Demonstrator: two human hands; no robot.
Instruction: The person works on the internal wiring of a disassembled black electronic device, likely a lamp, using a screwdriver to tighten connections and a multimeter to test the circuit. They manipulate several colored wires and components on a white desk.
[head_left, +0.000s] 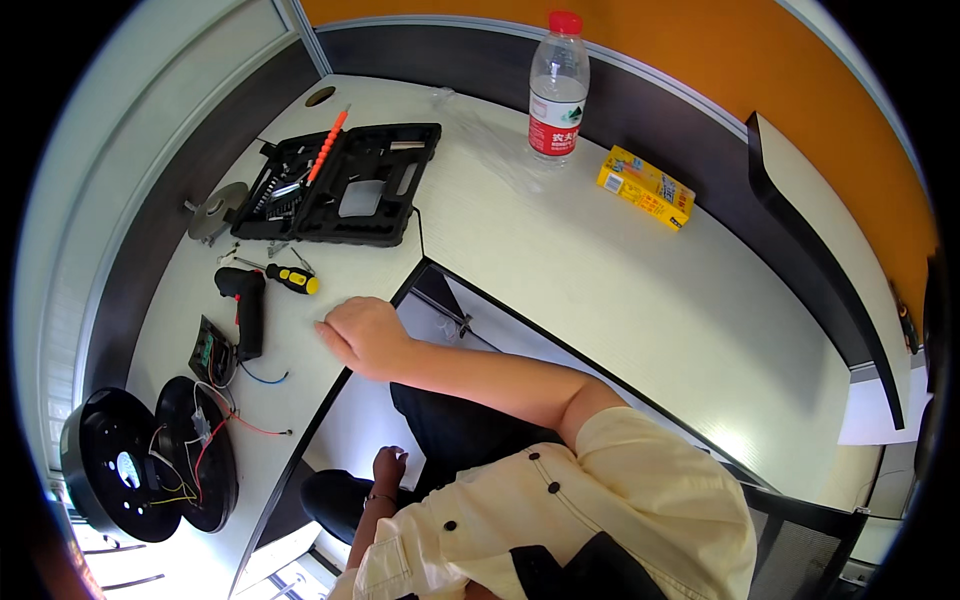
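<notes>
Head view: right hand rests at the desk edge.

Office cubicle: corner desk, partition.

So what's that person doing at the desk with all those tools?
A person sits at a corner desk. The right hand rests closed on the desk edge, holding nothing that shows. The left hand hangs below the desk. Nearby lie a black power screwdriver, a yellow-handled screwdriver, an open tool case and an opened round black device with loose wires.
</notes>
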